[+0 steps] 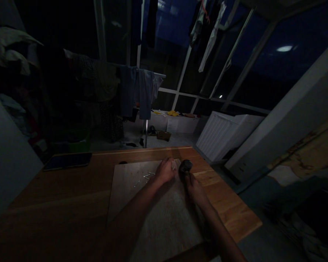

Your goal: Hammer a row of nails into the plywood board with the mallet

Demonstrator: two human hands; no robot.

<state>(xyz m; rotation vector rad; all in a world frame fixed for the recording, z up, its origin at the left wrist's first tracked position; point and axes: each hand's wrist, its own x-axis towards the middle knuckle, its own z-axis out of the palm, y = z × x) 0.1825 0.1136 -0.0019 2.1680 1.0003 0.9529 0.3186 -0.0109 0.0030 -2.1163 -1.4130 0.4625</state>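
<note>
My right hand (194,189) is wrapped round the handle of a hammer, whose dark head (186,166) is raised just past the right edge of a pale wooden board (164,218). Close to it, my left hand (166,169) rests at the far right part of the board with its fingers pinched together. Whatever those fingers hold is too small and dim to make out. Several thin shiny nails (147,176) lie loose on the board, left of my left hand.
The board lies on a wooden table (79,203). A dark flat tablet-like device (67,161) is at the table's far left. Beyond the table stand a rack with hanging clothes (144,91) and a white ribbed appliance (215,134). The room is dark.
</note>
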